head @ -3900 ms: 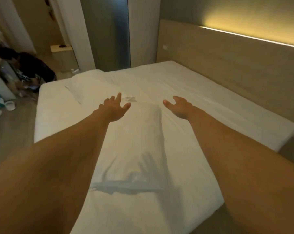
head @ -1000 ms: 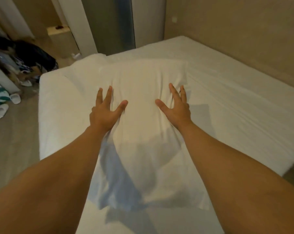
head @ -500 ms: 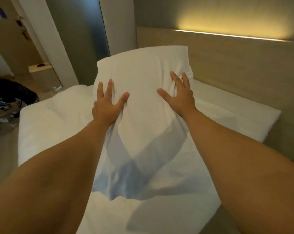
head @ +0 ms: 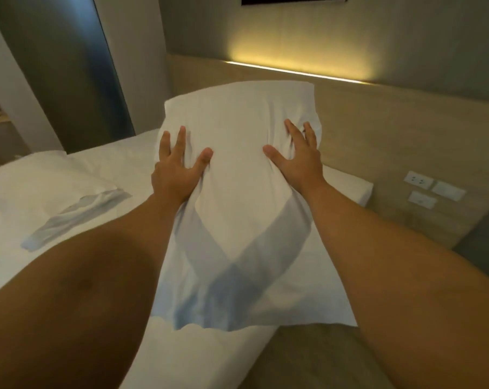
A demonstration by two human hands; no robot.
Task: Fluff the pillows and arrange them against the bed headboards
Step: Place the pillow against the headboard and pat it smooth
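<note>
Headboard [head: 378,130] now behind raised pillow [head: 237,141].

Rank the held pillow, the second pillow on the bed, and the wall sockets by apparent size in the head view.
1. Held pillow, largest, though nearest the camera.
2. Second pillow, lying at left, partly cut off.
3. Wall sockets, smallest by far.

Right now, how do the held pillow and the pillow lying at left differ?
The held pillow is raised in front of the headboard, in the grip of both the left hand and the right hand; the left pillow lies flat on the bed, untouched. Both are white.
</note>
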